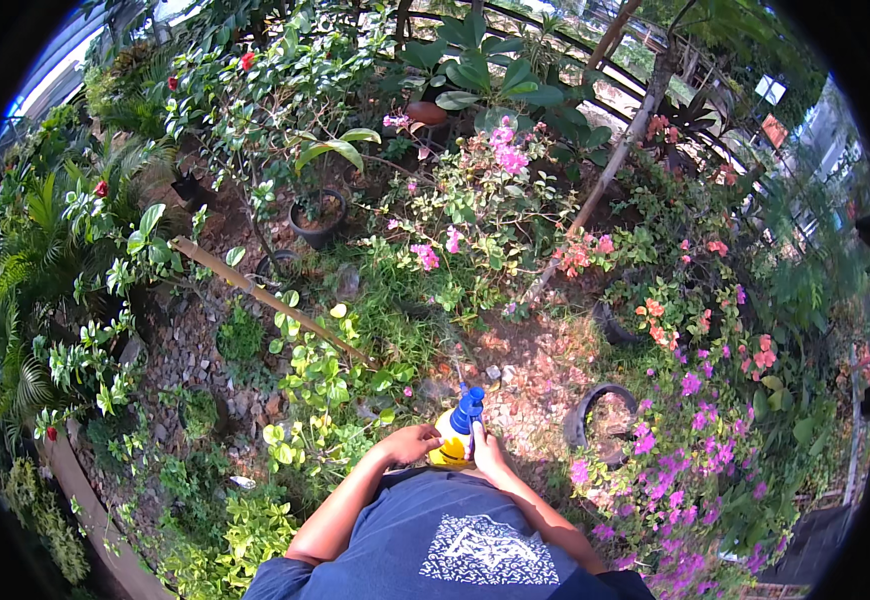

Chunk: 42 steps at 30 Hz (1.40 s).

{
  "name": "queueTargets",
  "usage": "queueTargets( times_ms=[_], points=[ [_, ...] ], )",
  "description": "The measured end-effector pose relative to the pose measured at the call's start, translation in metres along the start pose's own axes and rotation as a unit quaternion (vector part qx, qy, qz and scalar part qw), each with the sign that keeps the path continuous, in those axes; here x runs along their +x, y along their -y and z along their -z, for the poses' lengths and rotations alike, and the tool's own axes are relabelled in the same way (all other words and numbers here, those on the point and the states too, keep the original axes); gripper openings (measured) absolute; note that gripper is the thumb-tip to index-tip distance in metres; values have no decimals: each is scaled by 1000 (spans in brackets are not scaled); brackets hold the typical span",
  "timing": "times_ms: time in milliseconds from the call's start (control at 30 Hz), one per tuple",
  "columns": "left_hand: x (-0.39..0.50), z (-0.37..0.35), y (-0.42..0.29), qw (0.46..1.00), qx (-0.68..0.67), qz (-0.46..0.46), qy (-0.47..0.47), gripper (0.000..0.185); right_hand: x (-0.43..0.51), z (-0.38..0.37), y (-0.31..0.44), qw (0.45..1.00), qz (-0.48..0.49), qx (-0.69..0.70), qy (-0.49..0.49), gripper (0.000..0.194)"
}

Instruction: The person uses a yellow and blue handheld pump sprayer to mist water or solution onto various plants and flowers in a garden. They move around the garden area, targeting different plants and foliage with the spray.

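Close before my torso is a yellow pump spray bottle (pixel 450 441) with a blue pump head (pixel 469 403). My right hand (pixel 486 448) is closed round the blue handle on the bottle's right side. My left hand (pixel 411 444) rests with its fingers against the yellow body on the left; its palm side is hidden. The nozzle points away from me, over stony ground. Leafy yellow-green stems (pixel 322 379) grow just beyond my left hand.
A black tyre ring (pixel 577 420) lies right of the bottle. A bamboo pole (pixel 262 294) slants across the left, near a black plant pot (pixel 319 234). Pink bougainvillea (pixel 510 156) grows ahead, purple bougainvillea (pixel 660 476) at right. A leaning trunk (pixel 615 176) stands behind.
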<state>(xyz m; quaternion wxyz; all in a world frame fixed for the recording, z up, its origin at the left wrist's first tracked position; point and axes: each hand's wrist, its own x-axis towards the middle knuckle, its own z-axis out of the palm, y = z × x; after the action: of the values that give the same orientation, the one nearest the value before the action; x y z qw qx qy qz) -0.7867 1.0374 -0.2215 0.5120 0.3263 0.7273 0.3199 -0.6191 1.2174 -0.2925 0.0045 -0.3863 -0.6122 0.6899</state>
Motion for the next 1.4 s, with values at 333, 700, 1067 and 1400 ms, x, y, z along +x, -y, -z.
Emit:
queueTargets(
  times_ms=[333, 700, 1067, 1400],
  points=[
    [17, -4, -12, 999, 12, -43, -10, 49, -12, 7, 7, 999, -24, 10, -28, 57],
    [14, -14, -52, 946, 139, -239, -168, 49, -27, 1, -20, 1000, 11, -20, -2, 58],
    [26, 3, -148, 878, 351, -295, -142, 46, -96, -3, 72, 992, 101, -78, -6, 42],
    [-2, 69, -277, 791, 364, -475, -125, 55, -137, 1, 76, 978, 93, -158, -102, 50]
  ],
)
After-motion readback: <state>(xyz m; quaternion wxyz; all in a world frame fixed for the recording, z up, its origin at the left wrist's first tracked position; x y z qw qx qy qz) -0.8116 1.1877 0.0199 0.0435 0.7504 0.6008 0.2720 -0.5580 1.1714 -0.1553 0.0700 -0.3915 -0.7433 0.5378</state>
